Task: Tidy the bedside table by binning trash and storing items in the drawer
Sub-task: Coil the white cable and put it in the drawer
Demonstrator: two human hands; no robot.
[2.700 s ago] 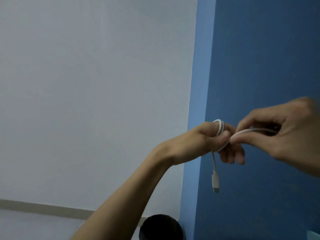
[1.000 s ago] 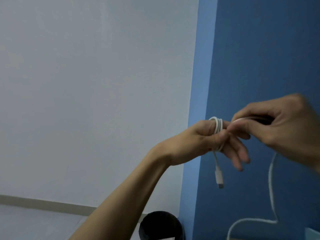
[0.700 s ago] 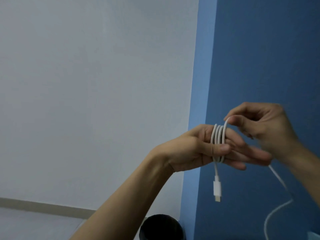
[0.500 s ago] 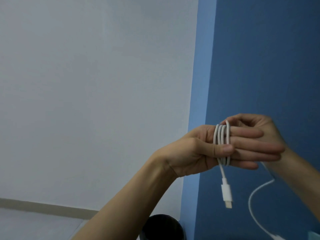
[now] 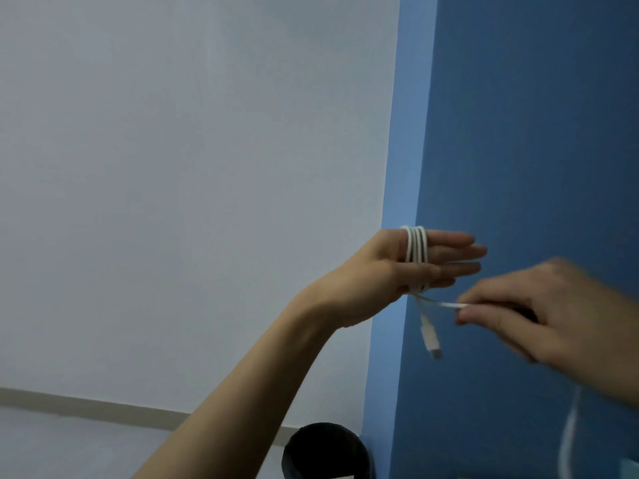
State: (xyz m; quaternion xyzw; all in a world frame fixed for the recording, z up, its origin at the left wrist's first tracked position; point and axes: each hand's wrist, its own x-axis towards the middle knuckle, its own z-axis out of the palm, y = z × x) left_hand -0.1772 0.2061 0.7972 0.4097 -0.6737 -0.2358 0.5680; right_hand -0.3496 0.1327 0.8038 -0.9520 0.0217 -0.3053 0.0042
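Observation:
A white charging cable (image 5: 416,250) is coiled in several loops around the straight fingers of my left hand (image 5: 408,271), raised in front of the wall corner. Its plug end (image 5: 430,337) dangles below that hand. My right hand (image 5: 529,312), blurred by motion, pinches the free strand of the cable just below and to the right of the left hand. The rest of the cable (image 5: 568,440) hangs down toward the bottom right edge. The bedside table and drawer are out of view.
A black round bin (image 5: 326,451) stands on the floor at the bottom, against the corner where the pale grey wall (image 5: 193,188) meets the blue wall (image 5: 539,133). A pale skirting strip runs along the floor at lower left.
My right hand came from behind the left fingers down and to the right, pulling the free strand under the left hand. The coil has gained loops since the first frame.

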